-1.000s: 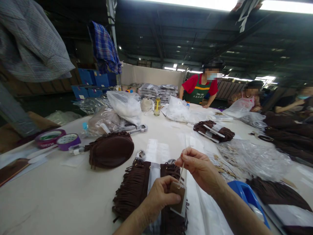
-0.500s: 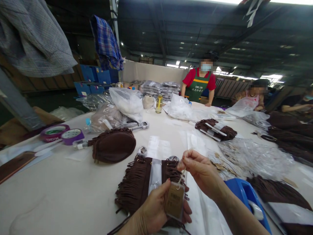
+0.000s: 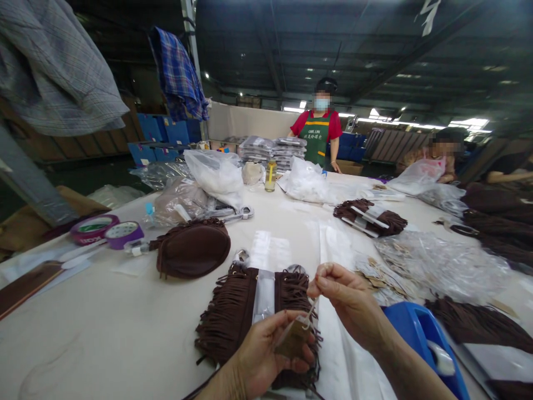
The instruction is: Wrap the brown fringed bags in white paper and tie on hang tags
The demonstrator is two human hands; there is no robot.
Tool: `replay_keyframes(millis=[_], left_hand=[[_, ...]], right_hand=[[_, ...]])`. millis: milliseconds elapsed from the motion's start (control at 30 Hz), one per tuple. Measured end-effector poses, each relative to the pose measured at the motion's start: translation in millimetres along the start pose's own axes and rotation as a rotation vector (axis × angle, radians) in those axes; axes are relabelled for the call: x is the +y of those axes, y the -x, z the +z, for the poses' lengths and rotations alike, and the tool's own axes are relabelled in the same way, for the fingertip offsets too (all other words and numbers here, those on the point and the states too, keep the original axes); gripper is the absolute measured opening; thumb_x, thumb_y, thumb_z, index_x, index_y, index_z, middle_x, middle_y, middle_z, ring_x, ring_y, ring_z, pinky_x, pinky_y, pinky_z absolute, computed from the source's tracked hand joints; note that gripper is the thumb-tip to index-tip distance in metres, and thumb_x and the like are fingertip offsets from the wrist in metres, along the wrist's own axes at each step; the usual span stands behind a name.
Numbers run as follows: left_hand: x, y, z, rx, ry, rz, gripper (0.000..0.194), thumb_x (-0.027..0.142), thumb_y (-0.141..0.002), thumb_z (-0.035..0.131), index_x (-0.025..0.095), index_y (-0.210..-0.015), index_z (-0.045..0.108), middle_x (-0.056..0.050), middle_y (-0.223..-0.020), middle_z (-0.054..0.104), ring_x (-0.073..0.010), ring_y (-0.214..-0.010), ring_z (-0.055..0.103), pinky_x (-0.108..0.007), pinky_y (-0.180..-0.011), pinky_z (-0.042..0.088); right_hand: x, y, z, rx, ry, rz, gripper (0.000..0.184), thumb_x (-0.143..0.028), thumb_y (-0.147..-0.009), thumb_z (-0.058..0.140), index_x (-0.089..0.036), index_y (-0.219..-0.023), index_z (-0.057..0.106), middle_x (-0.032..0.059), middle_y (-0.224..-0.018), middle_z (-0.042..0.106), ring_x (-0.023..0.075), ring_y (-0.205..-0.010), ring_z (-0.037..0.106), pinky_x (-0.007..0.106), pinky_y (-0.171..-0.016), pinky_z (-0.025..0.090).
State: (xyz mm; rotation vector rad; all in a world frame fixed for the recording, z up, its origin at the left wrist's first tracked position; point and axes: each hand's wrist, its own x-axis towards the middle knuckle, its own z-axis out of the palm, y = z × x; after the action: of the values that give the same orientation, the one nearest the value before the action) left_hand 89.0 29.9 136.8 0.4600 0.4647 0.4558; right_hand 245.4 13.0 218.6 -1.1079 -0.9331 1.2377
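My left hand (image 3: 264, 347) grips a brown hang tag (image 3: 293, 338) in a clear sleeve, the fingers behind it and the thumb at its top edge. A pale string (image 3: 312, 310) runs up from the tag to my right hand (image 3: 347, 297), whose thumb and fingertips pinch its upper end. Beneath both hands lies a dark brown fringed bag (image 3: 229, 316), flat on the table, with a whitish strip (image 3: 264, 294) down its middle and metal rings at its top. Part of the bag's lower right is hidden by my left hand.
A blue tape dispenser (image 3: 416, 333) stands close to my right forearm. A round brown bag (image 3: 194, 250) and purple tape rolls (image 3: 124, 234) lie left. Loose tags (image 3: 381, 278), clear plastic (image 3: 441, 266) and another fringed bundle (image 3: 370, 216) lie right. A person in a green apron (image 3: 316, 136) stands across the table.
The tag has tilted in my left hand, its face turning away from me. My right hand stays on the string. The person across has shifted left and stands more upright.
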Motion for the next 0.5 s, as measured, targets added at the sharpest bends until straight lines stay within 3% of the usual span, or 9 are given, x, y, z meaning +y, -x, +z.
replay_keyframes(millis=[367, 500], left_hand=[[-11.3, -3.6, -13.2, 0.08, 0.021, -0.046, 0.039, 0.044, -0.069, 0.069, 0.011, -0.089, 0.064, -0.009, -0.076, 0.066, -0.0147, -0.06, 0.061, -0.02, -0.046, 0.042], [-12.4, -15.6, -20.4, 0.048, -0.115, 0.02, 0.043, 0.052, -0.066, 0.07, 0.014, -0.085, 0.067, -0.008, -0.077, 0.067, -0.0171, -0.066, 0.062, -0.024, -0.054, 0.045]], right_hand=[[2.8, 5.3, -7.4, 0.016, -0.06, 0.009, 0.019, -0.033, -0.068, 0.07, -0.018, -0.069, 0.059, 0.0001, -0.061, 0.064, 0.0135, -0.062, 0.052, 0.028, -0.067, 0.035], [10.5, 6.1, -9.8, -0.011, -0.11, -0.002, 0.022, -0.036, -0.067, 0.072, -0.018, -0.068, 0.058, 0.0013, -0.059, 0.064, 0.0137, -0.058, 0.052, 0.027, -0.062, 0.035]])
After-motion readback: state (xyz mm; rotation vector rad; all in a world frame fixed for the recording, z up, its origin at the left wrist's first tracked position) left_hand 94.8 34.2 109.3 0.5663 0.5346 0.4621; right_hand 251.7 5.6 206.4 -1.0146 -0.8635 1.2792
